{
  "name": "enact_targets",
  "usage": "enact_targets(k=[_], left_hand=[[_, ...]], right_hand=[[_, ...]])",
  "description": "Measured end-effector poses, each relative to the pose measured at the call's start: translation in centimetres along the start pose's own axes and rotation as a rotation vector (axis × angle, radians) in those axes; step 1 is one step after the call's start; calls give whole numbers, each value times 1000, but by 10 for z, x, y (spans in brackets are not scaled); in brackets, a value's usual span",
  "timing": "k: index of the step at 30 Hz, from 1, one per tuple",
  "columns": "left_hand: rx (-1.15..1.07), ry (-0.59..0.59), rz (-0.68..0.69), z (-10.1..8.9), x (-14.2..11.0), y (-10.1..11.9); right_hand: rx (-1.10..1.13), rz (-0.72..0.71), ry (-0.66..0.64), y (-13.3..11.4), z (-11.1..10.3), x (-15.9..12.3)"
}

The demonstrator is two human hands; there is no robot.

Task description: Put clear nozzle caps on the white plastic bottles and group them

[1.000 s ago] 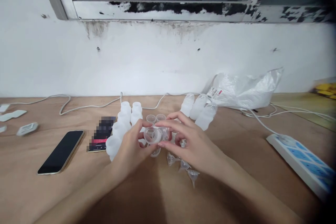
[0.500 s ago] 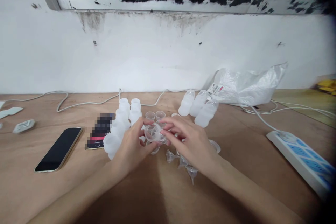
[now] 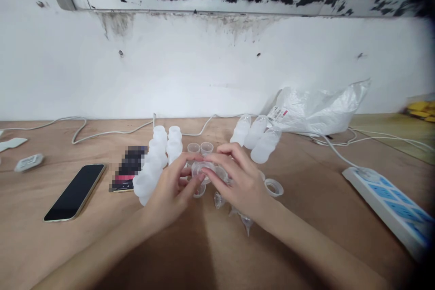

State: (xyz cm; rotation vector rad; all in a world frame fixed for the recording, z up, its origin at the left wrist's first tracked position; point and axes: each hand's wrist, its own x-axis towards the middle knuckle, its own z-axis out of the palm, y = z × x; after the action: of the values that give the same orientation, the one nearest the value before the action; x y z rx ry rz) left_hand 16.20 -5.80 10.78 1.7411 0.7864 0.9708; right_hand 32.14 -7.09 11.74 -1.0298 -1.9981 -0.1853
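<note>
- The clear round plastic piece is sitting between both hands, low over the middle of the table.
- The left hand is pinching it from the left side, thumb and fingers curling around its rim.
- The right hand is pinching it from the other side, thumb pressing near its front; whatever lies under the palm is hiding from view.
- Small clear cups are standing just behind the fingers.
- Clear funnels are lying in front of the right hand, partly hiding under it.
- A clear ring is resting just right of that hand.
- Frosted containers are standing in rows left of the hands, and more are leaning behind them to the right.
- A black-screened phone is lying farther left.
- A plastic bag is slumping near the wall; a power strip is lying far right.
</note>
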Motion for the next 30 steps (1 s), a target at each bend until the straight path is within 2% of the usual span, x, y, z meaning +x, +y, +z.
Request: enact_targets(k=[5, 8, 14, 17, 21, 30], left_hand=[[138, 85, 63, -2, 0, -3], [150, 101, 24, -2, 0, -4], [-82, 35, -89, -3, 3, 0], [-68, 90, -104, -4, 3, 0], [-25, 140, -104, -4, 3, 0], [17, 163, -113, -3, 3, 1]], right_hand=[[268, 267, -275, 1, -5, 5], [366, 353, -356, 0, -5, 5], [428, 454, -307, 2, -3, 6], [448, 496, -277, 3, -1, 5], [498, 500, -300, 1, 0, 5], [564, 525, -258, -4, 6, 5]])
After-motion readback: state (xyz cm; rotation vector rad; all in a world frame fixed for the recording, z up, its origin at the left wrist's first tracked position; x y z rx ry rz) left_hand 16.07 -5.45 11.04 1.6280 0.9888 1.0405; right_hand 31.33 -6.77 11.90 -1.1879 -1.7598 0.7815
